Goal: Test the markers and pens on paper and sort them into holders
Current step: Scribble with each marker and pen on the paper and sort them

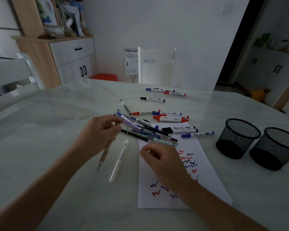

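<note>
Over the counter (57, 122), the left hand (99, 130) has a slim pale pen (106, 151) in its grip. Right hand (160, 161) curls above scribbled paper (157, 201); its hold is unclear.

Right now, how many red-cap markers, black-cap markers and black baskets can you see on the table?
Red-cap markers: 4
Black-cap markers: 3 in plain view
Black mesh baskets: 2
Total: 9
</note>
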